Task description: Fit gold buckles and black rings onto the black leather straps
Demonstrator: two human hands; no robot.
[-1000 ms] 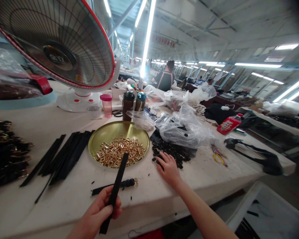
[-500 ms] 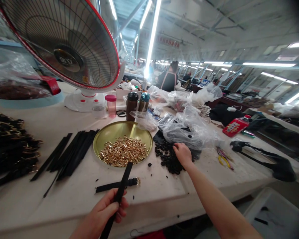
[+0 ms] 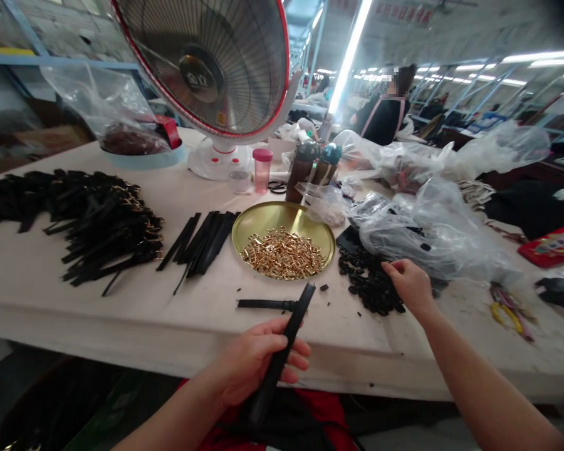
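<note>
My left hand is closed round a black strap, held upright over the table's near edge. My right hand reaches onto a heap of small black loops, fingers pinched together on it; what they hold is too small to make out. A gold round tray with several gold buckles lies just beyond. A finished black strap with buckle lies flat in front of the tray.
A bundle of loose black straps lies left of the tray, a big pile of buckled straps farther left. A fan heater, cups and bottles stand behind. Clear plastic bags lie right. A person works far off.
The view has swung left and down. My right hand stays on the black loops, now pinching. My left hand still holds the strap.
</note>
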